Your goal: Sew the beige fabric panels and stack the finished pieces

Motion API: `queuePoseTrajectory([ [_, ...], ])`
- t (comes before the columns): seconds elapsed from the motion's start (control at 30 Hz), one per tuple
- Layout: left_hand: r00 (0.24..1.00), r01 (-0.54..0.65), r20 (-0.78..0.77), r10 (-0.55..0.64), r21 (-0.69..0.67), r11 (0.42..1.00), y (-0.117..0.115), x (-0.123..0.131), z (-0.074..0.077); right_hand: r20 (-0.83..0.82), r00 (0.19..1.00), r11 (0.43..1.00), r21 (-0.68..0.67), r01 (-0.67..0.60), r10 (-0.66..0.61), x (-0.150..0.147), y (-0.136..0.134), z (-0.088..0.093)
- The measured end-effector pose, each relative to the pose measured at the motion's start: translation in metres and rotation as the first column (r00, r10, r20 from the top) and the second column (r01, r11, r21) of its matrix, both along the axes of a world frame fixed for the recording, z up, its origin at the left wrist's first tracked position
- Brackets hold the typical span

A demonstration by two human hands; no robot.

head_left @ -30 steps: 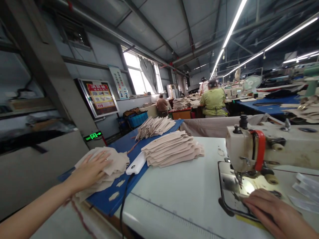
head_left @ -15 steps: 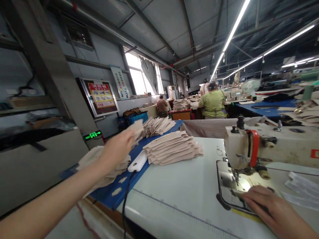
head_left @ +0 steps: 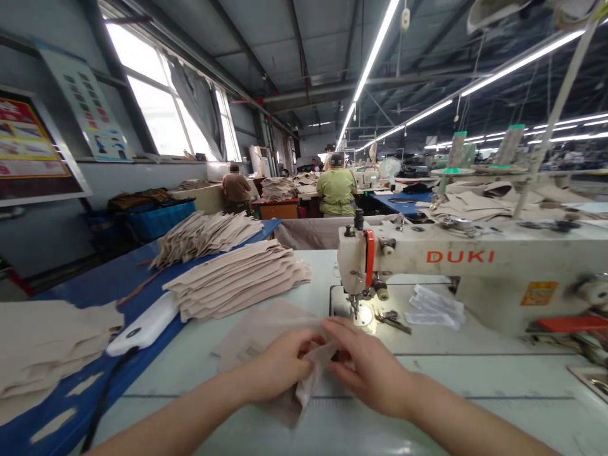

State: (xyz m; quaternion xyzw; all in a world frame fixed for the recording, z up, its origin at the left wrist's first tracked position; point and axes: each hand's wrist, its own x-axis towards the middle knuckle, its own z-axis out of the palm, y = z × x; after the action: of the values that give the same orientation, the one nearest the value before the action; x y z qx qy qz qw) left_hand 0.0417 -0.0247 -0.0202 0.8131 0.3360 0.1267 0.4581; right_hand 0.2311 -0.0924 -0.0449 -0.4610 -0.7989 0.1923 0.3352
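A beige fabric piece [head_left: 242, 332], smeared by motion, lies on the pale table in front of the sewing machine [head_left: 475, 253]. My left hand [head_left: 280, 364] is closed on its near part, where the cloth is bunched and folded. From the right, my right hand [head_left: 368, 367] pinches the same cloth at its right edge, its fingertips close to the left hand's. Both hands are just in front of the lit needle plate [head_left: 365, 315]. A pair of thread snips [head_left: 393, 322] rests right of the needle.
Beige fabric stacks [head_left: 237, 282] stand left of the machine, more pieces [head_left: 52, 342] on a blue board [head_left: 156, 345]. A white corded device [head_left: 142, 326] lies between. White strips [head_left: 434, 307] lie under the machine arm. A person in a green top [head_left: 336, 190] sits ahead.
My left hand has come from the left-hand stacks to the table before the needle, with a fabric piece. My right hand has left the needle plate and taken hold of the cloth. The view has turned right.
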Motion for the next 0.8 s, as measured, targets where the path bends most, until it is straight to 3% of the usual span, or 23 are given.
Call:
queuePoseTrajectory([
  [0.13,0.998,-0.018,0.055,0.029,-0.185,0.982,-0.001,-0.003,-0.002,-0.031,0.999,1.000,-0.006,-0.018,0.018,-0.013,0.018,-0.004],
  [0.23,0.993,-0.115,0.010,0.120,-0.223,0.968,0.000,-0.012,-0.002,-0.095,0.995,0.999,-0.018,0.027,-0.028,-0.012,0.024,-0.008],
  [0.3,0.984,-0.179,-0.003,0.181,-0.131,0.975,0.003,-0.019,-0.002,-0.185,0.981,0.997,-0.061,0.044,-0.055,-0.010,0.024,-0.009],
  [0.4,0.985,-0.122,-0.093,0.146,0.226,0.966,0.005,-0.027,-0.009,-0.357,0.927,0.990,-0.124,0.071,-0.111,-0.007,0.023,-0.010],
  [0.47,0.960,0.034,-0.266,0.087,0.419,0.907,0.004,-0.027,-0.017,-0.530,0.825,0.973,-0.205,0.101,-0.198,-0.007,0.021,-0.013],
  [0.53,0.903,0.137,-0.418,0.098,0.498,0.857,0.001,-0.024,-0.027,-0.693,0.649,0.930,-0.362,0.064,-0.314,-0.008,0.017,-0.016],
  [0.6,0.870,0.143,-0.466,0.161,0.551,0.822,0.000,-0.019,-0.037,-0.753,0.488,0.853,-0.520,-0.029,-0.442,-0.009,0.009,-0.016],
  [0.67,0.866,0.123,-0.455,0.208,0.597,0.793,0.001,-0.016,-0.045,-0.740,0.377,0.773,-0.628,-0.092,-0.557,-0.011,0.001,-0.014],
  [0.8,0.876,0.120,-0.430,0.219,0.633,0.765,0.005,-0.015,-0.051,-0.720,0.224,0.713,-0.690,-0.125,-0.657,-0.018,-0.006,-0.005],
])
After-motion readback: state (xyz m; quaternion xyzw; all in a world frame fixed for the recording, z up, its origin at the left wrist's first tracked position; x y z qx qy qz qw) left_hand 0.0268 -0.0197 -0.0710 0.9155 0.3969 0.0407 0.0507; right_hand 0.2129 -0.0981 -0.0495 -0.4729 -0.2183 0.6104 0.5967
